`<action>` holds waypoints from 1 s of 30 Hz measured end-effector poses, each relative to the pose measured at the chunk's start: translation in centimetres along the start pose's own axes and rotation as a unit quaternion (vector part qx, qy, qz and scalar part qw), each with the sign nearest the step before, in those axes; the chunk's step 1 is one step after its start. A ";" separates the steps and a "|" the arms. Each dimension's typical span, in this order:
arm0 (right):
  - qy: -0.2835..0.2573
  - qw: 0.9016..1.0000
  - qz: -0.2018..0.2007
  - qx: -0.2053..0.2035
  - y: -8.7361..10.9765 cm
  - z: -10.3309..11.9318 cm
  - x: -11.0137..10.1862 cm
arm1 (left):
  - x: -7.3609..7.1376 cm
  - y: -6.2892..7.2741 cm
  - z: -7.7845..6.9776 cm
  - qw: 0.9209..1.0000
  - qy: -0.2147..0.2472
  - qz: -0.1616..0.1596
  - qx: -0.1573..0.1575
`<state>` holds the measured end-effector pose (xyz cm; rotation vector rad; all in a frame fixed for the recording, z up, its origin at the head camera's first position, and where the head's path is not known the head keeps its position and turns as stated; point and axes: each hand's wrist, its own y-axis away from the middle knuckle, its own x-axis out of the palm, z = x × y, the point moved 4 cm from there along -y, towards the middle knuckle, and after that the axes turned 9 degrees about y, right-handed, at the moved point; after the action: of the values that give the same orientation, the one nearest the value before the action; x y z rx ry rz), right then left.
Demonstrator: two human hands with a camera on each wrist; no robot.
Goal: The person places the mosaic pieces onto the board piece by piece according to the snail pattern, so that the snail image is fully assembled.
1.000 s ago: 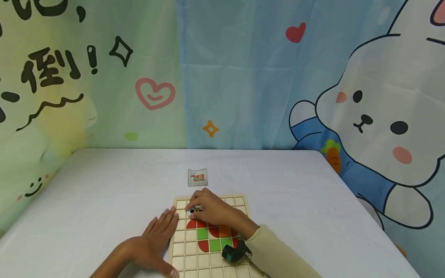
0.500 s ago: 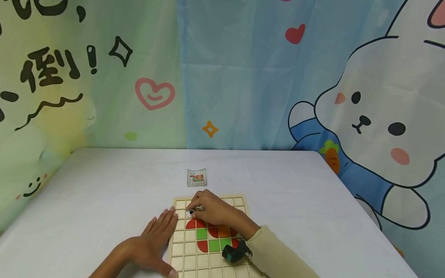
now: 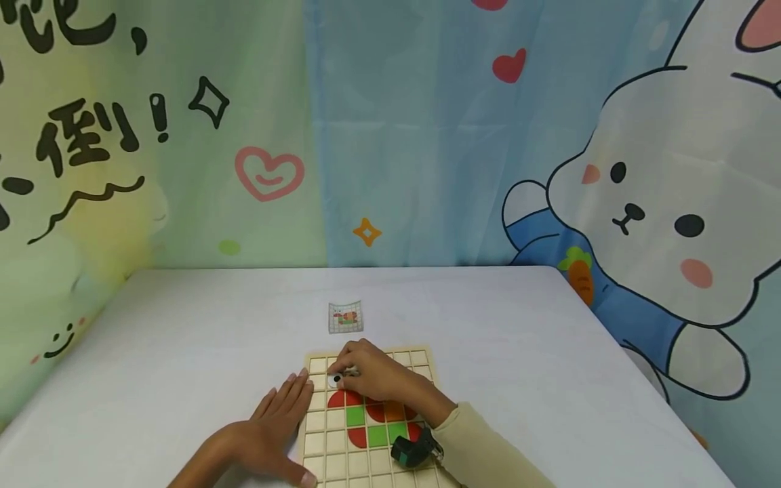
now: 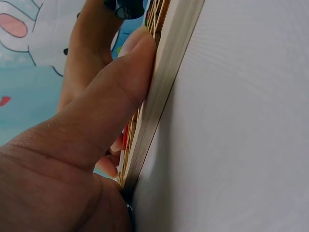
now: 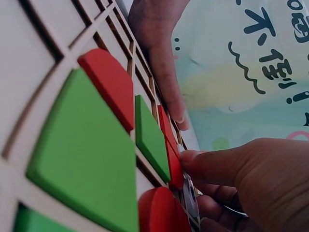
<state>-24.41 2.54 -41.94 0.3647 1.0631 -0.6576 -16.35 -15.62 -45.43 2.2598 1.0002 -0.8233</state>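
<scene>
A wooden grid board (image 3: 335, 465) holds red, green and orange tiles in its cells. My right hand (image 3: 372, 369) reaches over its far part, pinching a white tile with a black eye dot (image 3: 335, 379) at a cell above the red tiles. In the right wrist view, thumb and fingers meet at the white tile's edge (image 5: 190, 195), close beyond a red tile (image 5: 170, 147). My left hand (image 3: 262, 430) lies with straight, spread fingers along the board's left side. Its thumb rests against the board's edge (image 4: 161, 82) in the left wrist view.
A small picture card (image 3: 346, 317) with a gridded tile design lies beyond the board on the white table (image 3: 201, 339). A printed curtain (image 3: 415, 156) hangs behind the table. A black wrist device (image 3: 413, 450) on the right arm covers part of the board.
The right fingers stay at the same cell, with the white tile turned slightly so its eye dot shows more fully. The left hand keeps its place; the head view has shifted a little.
</scene>
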 end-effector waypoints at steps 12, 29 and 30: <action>0.006 1.000 -0.004 -0.010 -0.2 0.4 -0.4 | -0.8 0.3 -0.6 1.000 -0.003 0.005 -0.014; -0.050 0.998 -0.037 0.000 -0.2 -0.3 -2.2 | -0.9 0.0 -0.5 1.000 -0.004 0.008 -0.020; -0.056 0.997 -0.049 0.005 -0.1 -0.4 -2.6 | -0.9 0.0 -0.5 1.000 -0.004 0.006 -0.019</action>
<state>-25.60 3.56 -39.77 0.2823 0.9759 -0.7616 -16.67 -15.72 -44.40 2.2261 0.9902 -0.8013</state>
